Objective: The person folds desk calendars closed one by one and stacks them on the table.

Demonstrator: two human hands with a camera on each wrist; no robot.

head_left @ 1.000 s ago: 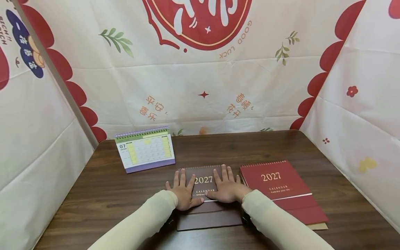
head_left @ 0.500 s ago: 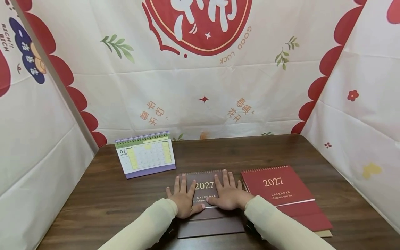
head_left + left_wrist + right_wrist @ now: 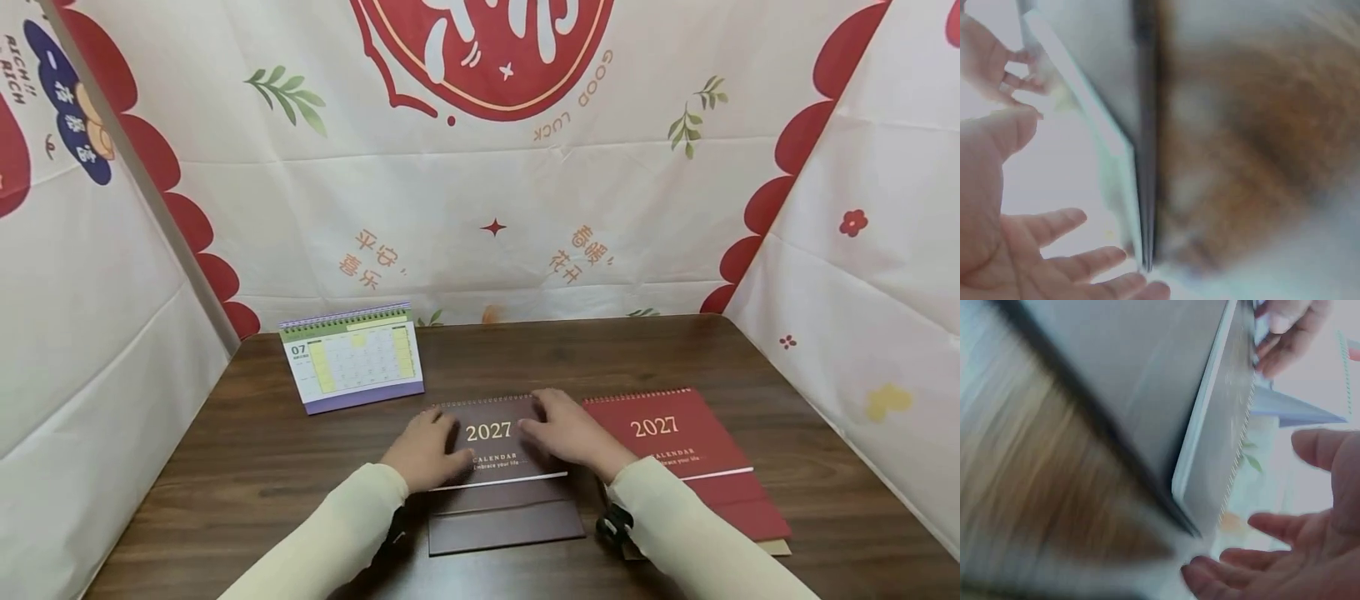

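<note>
A brown 2027 desk calendar (image 3: 491, 446) lies flat on the table with its ring binding at the far edge. My left hand (image 3: 422, 450) hovers by its left edge, and my right hand (image 3: 577, 432) is over its upper right corner. Both wrist views show loosely bent, spread fingers beside the calendar's edge, with nothing gripped; whether any fingertip touches it is hard to tell in the blur. Just right of it lies a red 2027 calendar (image 3: 675, 450), partly hidden behind my right hand and sleeve.
A purple and green desk calendar (image 3: 352, 358) stands upright at the back left, showing month 07. The wooden table (image 3: 262, 483) is bounded by printed white cloth (image 3: 450, 192) at the back and sides. Black wrist gear (image 3: 615, 523) sits under the right sleeve.
Both hands pressed flat on the brown calendar's cover before. They have since lifted and moved apart to its left and right edges, fingers now bent. The calendars have stayed in place.
</note>
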